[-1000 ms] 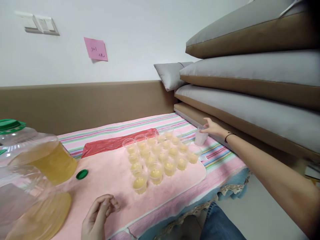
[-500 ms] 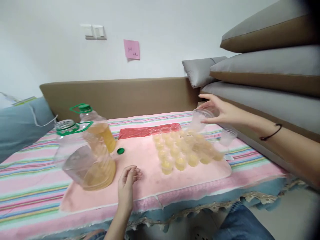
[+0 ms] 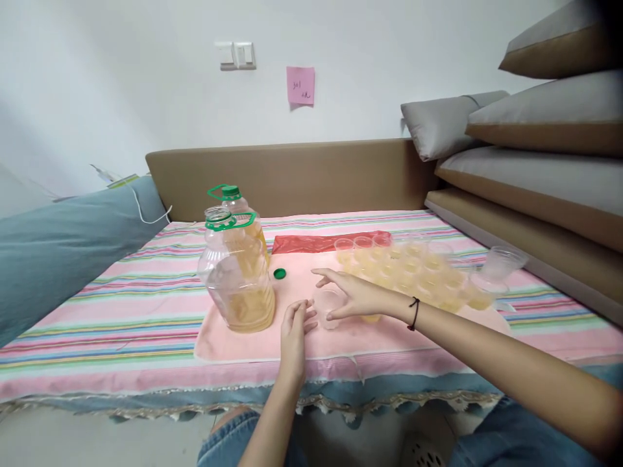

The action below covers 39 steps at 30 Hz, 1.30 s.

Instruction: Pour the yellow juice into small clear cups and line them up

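Observation:
My right hand (image 3: 348, 295) is curved around a clear plastic cup (image 3: 327, 310), with the thumb on the near side and the fingers on the far side. The cup is low over the pink mat (image 3: 233, 344), and whether it touches the mat is hard to tell. Just left of it, my left hand (image 3: 296, 321) is held with loosely bent, parted fingers and nothing in it. Several cups of pale yellow liquid (image 3: 409, 266) stand in rows to the right, partly hidden by my right hand. On the left stands a large uncapped bottle (image 3: 238, 285) of yellow liquid.
Behind the open bottle is a capped bottle (image 3: 231, 191). A green cap (image 3: 279, 274) lies on the mat. Red plastic (image 3: 311, 243) lies behind the cups. Clear empty cups (image 3: 503, 261) stand at the right. Stacked cushions (image 3: 545, 168) border the right side.
My right hand has brought the cup from above the rows at the right down beside my left hand. The camera view has shifted, and the bottles appear farther right.

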Motion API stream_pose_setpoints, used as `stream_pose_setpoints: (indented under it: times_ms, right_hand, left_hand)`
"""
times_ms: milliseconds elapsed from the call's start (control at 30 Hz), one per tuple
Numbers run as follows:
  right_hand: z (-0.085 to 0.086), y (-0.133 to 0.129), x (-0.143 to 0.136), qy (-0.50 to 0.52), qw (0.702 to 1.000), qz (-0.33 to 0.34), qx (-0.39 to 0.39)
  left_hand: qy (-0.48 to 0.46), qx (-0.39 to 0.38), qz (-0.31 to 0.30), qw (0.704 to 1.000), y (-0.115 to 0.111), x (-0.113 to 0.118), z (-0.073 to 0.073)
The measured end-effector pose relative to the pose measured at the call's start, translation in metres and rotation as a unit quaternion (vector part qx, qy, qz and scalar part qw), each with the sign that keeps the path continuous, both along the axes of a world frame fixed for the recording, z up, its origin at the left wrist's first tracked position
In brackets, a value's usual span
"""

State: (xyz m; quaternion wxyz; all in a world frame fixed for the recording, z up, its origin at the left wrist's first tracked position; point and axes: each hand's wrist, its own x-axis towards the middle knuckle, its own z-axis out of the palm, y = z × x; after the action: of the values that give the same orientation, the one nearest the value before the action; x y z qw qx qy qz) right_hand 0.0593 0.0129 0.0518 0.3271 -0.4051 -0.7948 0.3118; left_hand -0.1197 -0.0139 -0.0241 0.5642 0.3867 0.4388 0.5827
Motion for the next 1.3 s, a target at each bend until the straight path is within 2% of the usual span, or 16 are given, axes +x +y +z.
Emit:
stream_pose_setpoints:
  times_ms: [200,433,533,667,733,800,900,967,1033,1200,1300]
  right_hand:
    - [-0.023,0.003,-0.002,-0.013,1.000,-0.021,0.005]
    - [-0.033,0.002,0.004,-0.030,0.999,-0.027,-0.004]
    - [-0.024,0.003,0.005,-0.023,1.000,-0.020,-0.005]
    - [0.007,0.004,-0.002,0.000,1.000,-0.018,0.013]
    - [0.022,0.007,-0.012,0.033,0.999,-0.017,0.029]
    - [0.029,0.011,-0.029,0.085,0.996,-0.008,0.033]
    - [0.020,0.022,-0.064,0.162,0.987,0.017,0.002]
    - [0.005,0.030,-0.091,0.197,0.980,0.027,-0.015]
    - [-0.011,0.036,-0.115,0.223,0.974,0.029,-0.018]
    - [-0.039,0.047,-0.156,0.284,0.959,0.006,0.003]
    - [-0.047,0.056,-0.169,0.314,0.949,-0.016,0.015]
  left_hand:
    - [0.003,0.000,-0.003,1.000,-0.005,0.002,0.006]
    - [0.021,0.009,0.001,1.000,-0.008,0.004,0.009]
    - [0.028,0.018,0.010,0.999,-0.008,0.002,0.009]
    - [0.068,0.091,0.055,0.992,-0.013,-0.007,0.012]
    - [0.128,0.171,0.114,0.970,-0.016,-0.015,0.016]
    - [0.194,0.250,0.214,0.924,-0.017,-0.026,0.022]
    - [0.253,0.310,0.367,0.839,-0.016,-0.047,0.029]
    - [0.276,0.301,0.407,0.817,-0.013,-0.061,0.031]
    - [0.293,0.260,0.393,0.832,-0.010,-0.074,0.031]
    - [0.264,0.126,0.281,0.914,-0.005,-0.089,0.026]
    - [0.256,0.112,0.241,0.929,-0.004,-0.089,0.024]
